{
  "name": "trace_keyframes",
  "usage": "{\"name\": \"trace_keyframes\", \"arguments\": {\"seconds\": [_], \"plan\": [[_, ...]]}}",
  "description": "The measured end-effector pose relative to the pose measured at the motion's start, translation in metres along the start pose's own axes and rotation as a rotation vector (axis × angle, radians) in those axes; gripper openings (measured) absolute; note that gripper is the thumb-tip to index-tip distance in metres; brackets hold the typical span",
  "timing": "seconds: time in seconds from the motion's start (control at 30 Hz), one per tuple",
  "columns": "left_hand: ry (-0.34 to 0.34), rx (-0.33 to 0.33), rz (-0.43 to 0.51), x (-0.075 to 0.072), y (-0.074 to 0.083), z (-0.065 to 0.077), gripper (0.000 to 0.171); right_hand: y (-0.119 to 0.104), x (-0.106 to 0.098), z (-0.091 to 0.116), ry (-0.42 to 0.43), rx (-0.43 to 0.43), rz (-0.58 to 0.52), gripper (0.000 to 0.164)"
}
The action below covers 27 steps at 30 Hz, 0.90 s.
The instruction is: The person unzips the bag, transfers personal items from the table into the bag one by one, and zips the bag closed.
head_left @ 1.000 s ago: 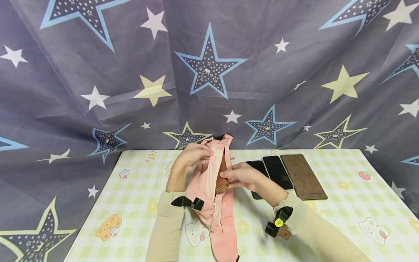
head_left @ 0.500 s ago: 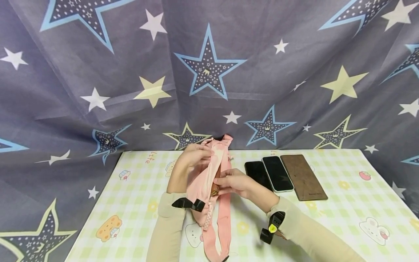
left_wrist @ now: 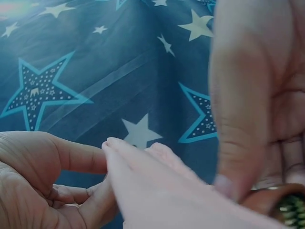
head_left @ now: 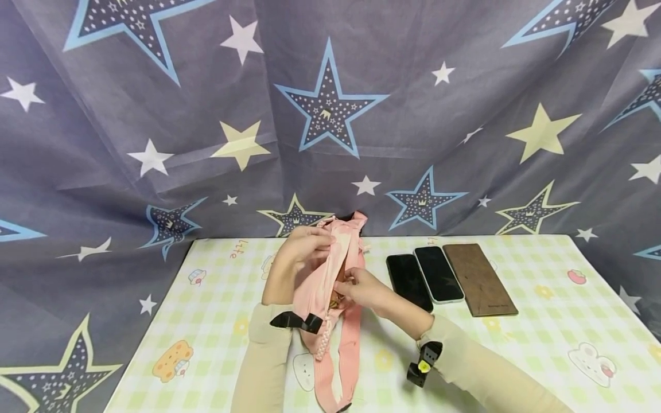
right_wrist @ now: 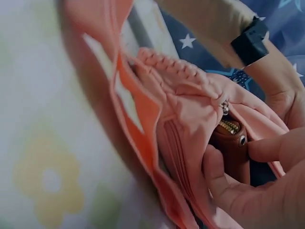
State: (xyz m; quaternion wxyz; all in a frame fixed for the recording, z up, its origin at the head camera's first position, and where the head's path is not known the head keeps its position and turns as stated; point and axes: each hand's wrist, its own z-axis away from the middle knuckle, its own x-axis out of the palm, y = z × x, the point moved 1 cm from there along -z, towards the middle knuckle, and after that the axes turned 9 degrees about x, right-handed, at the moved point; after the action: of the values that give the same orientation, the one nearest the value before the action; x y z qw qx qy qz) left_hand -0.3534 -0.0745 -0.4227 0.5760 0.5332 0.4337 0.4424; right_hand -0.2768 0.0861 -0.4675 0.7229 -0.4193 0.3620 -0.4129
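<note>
1. Head view: brown purse point(right_wrist: 238, 160), partway inside pink bag point(head_left: 317, 287).
2. Right hand point(head_left: 364, 288): fingers pinching purse.
3. Left hand point(head_left: 304, 245): fingers pinching bag.
4. Possible hazard: purse snagging, should bag slip and sag closed.

A star-printed, grey-purple cloth backdrop point(head_left: 403, 51) hangs behind a tabletop point(head_left: 537, 350) patterned in pale green and white checks.

reads "life" point(head_left: 237, 249) on the tablecloth point(head_left: 206, 338), tilted, by the far edge at ten o'clock. shows more lettering point(head_left: 432, 241) at one o'clock, too cut off to read. bears tiny print point(head_left: 498, 306), illegible, at the brown wallet's point(head_left: 477, 275) five o'clock corner.
</note>
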Motion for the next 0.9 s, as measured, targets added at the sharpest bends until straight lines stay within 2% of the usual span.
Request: {"name": "trace_keyframes", "arguments": {"seconds": [0.2,0.4,0.5,0.67,0.9], "plan": [[-0.039,-0.002,0.024,-0.011,-0.002,0.000,0.028,0.000,0.000,0.001,0.058,-0.031,0.169,0.021],[-0.088,0.011,-0.002,-0.023,-0.005,0.000,0.034,-0.002,-0.004,-0.001,0.051,-0.013,0.243,0.020],[-0.082,0.013,-0.035,-0.028,-0.004,0.000,0.033,-0.005,-0.007,0.000,0.056,0.019,0.276,0.020],[-0.061,-0.022,-0.072,-0.031,-0.004,0.003,0.031,-0.006,-0.011,0.002,0.077,0.059,0.330,0.023],[-0.046,-0.015,-0.080,-0.034,-0.004,0.003,0.027,-0.002,-0.014,0.001,0.118,0.057,0.402,0.025]]}}
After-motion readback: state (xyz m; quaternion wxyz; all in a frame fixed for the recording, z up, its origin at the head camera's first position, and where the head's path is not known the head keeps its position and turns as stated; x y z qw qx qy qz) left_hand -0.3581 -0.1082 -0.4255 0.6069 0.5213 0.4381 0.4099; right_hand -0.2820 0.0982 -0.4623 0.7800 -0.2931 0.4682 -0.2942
